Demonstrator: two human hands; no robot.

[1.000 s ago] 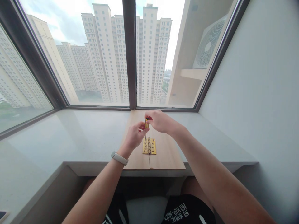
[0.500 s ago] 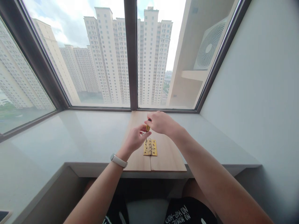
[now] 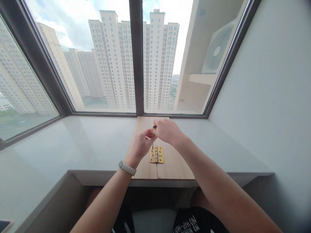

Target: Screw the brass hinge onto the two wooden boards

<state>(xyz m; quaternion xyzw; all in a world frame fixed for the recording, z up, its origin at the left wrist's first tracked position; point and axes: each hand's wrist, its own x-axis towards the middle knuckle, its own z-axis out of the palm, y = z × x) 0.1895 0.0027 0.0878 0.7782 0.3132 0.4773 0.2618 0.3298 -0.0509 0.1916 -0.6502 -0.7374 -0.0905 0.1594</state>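
Observation:
A gold-coloured hinge (image 3: 159, 155) lies unfolded over the seam between two light wooden boards (image 3: 143, 168). Above its left leaf stands a screwdriver (image 3: 154, 132) with a yellow and black handle, its thin shaft pointing down at the leaf's upper part. My right hand (image 3: 167, 130) is closed on the top of the handle. Lower down, my left hand (image 3: 143, 143) has its thumb and fingers closed around the handle's lower part. Something red shows among the left fingers. I cannot make out the screw under the tip.
The boards rest on a white windowsill counter (image 3: 104, 142) and reach its front edge. Dark window frames (image 3: 139, 64) rise behind, with a wall (image 3: 267, 81) on the right. My legs are under the counter. A dark-topped object (image 3: 5, 225) sits at the lower left.
My right hand has shifted slightly down and turned on the screwdriver handle. My left wrist has moved a little to the right. The hinge stays in place on the boards.

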